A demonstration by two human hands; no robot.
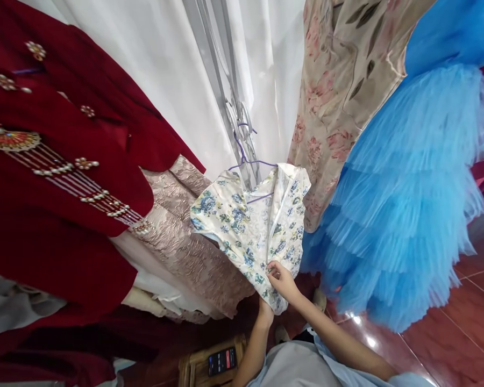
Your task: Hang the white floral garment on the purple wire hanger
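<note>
A white dress with a blue floral print (237, 215) hangs on a thin purple hanger (244, 156), its zipper (275, 217) undone and the neckline spread apart. At the lower end of that opening, my right hand (281, 279) is closed in a pinch on the zipper; the small pull itself does not show clearly. My left hand (266, 308) is under the lower part of the dress. Fabric covers its fingers, so their grip is hidden.
Dark red velvet garments with beaded trim (105, 134) hang at the left, over a pink brocade skirt (193, 252). A blue tulle dress (391, 215) and a floral beige dress (318, 107) hang right. Below, a phone (221, 362) lies on a wooden stool (193, 371).
</note>
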